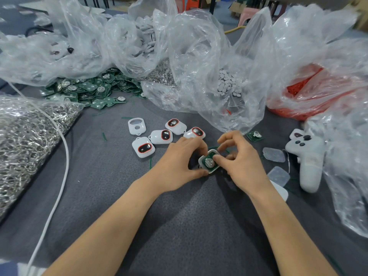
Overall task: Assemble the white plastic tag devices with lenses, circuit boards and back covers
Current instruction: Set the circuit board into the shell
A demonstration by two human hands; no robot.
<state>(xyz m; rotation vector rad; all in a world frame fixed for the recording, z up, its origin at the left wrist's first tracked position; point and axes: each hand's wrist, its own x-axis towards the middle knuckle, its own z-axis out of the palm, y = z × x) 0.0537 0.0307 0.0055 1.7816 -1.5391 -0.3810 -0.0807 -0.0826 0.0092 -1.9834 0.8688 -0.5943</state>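
Single head cam, wide-angle, pitched forward and down over the desk (179,226).
Viewpoint sits above and behind both forearms, which enter from the bottom edge. The left hand (179,162) and right hand (243,164) grip the white tag shell (213,171) just right of frame centre, close to the lens. The near desk fills the lower half. Clear plastic bags (199,56) span the top, further off. Straight lines bow toward the frame edges.
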